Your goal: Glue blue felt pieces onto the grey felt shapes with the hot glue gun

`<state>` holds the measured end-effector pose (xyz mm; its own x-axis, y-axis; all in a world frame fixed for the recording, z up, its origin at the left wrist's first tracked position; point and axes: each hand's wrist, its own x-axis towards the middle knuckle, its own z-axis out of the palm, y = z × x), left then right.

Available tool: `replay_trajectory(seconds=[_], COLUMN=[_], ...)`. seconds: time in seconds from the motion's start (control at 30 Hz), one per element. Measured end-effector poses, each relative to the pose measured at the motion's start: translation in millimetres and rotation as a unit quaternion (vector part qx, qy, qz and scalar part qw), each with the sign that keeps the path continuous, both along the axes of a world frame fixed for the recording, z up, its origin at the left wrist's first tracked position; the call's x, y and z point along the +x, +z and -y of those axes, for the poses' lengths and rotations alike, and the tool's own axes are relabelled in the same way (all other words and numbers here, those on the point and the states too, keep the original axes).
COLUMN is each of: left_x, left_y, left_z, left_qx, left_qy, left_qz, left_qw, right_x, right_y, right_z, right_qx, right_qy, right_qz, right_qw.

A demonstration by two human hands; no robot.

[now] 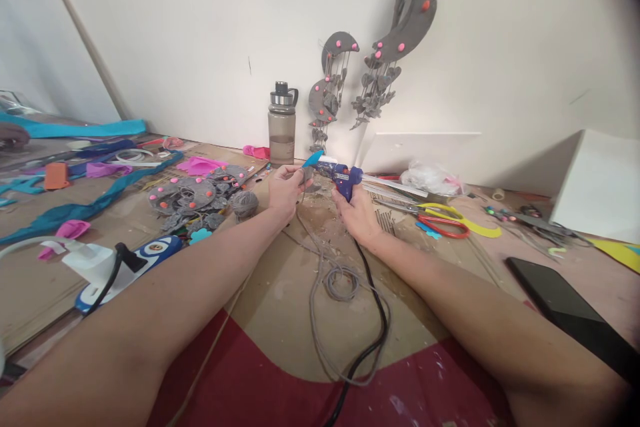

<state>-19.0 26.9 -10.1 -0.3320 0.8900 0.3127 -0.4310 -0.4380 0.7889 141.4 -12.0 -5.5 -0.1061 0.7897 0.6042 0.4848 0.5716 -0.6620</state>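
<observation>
My left hand (285,188) pinches a small grey felt-like piece (307,173). A pointed blue piece (313,159) rises just above it at the fingertips; whether both are joined I cannot tell. Grey yarn (320,247) hangs from these fingers and lies in loops on the cardboard. My right hand (361,213) is closed around the handle of a blue hot glue gun (345,180). Its front end points left, close to the grey piece, and the tip is hard to make out. A black cord (384,320) trails from below that hand towards me.
Left lie a grey yarn ball (245,204), grey felt crescents with pink dots (187,192) and a power strip (160,250). A bottle (283,127) stands behind. Right are scissors (445,223) and a phone (565,303). Grey crescent mobiles (415,20) hang at the wall.
</observation>
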Motion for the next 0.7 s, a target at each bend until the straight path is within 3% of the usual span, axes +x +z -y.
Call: replay_trajectory(seconds=[0.3,0.7], left_x=[2.2,1.4], left_y=[0.8,-0.3], left_z=[1.7,-1.0], left_qx=[0.01,0.014], left_qy=[-0.008,0.011], left_qz=[-0.011,-0.006], left_qw=[1.0,1.0], right_x=[-2.9,-1.8], right_y=[2.0,1.3], right_z=[3.9,3.9], right_qx=[0.042,0.031], right_qy=[0.012,-0.004], right_qz=[0.041,0.037], right_qw=[0.998,0.999])
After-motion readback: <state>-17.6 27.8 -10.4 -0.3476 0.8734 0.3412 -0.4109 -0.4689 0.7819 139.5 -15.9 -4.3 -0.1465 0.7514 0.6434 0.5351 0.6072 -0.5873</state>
